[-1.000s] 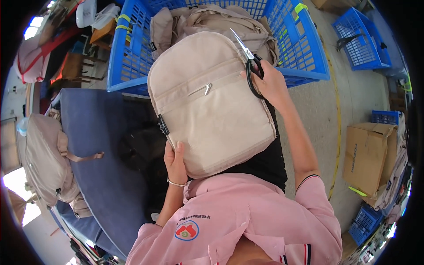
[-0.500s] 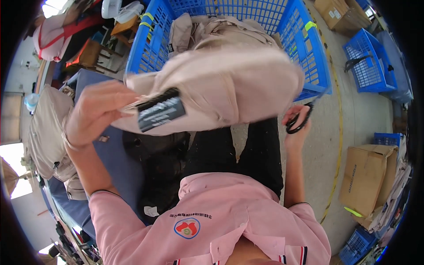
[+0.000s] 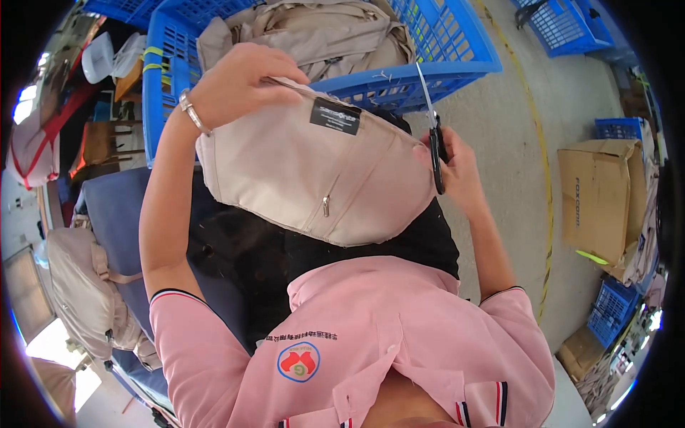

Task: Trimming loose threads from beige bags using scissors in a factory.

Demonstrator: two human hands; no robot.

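A beige fabric bag piece [image 3: 278,164] with rounded ends hangs over my lap, its flat face turned up. It has a small metal zip pull, two slanting seams and a black label [image 3: 335,116] near its far edge. My left hand [image 3: 239,78] is closed on that far edge, left of the label; some fingertips are hidden behind the fabric. In my right hand [image 3: 458,167] is a pair of black-handled scissors [image 3: 437,153], blades pointing away from me. That hand is at the piece's right end, where I cannot tell whether its fingers also pinch the fabric.
Right ahead stands a blue plastic crate [image 3: 457,71] heaped with similar beige pieces [image 3: 321,32]. More beige bags [image 3: 78,285] rest at the left beside a dark blue surface [image 3: 118,207]. A cardboard box [image 3: 596,189] and other crates stand on the right, past a yellow floor line.
The bag piece has swung round and come nearer my lap, its label now on the far edge. My left hand has moved away from me; the scissors have come up beside the piece.
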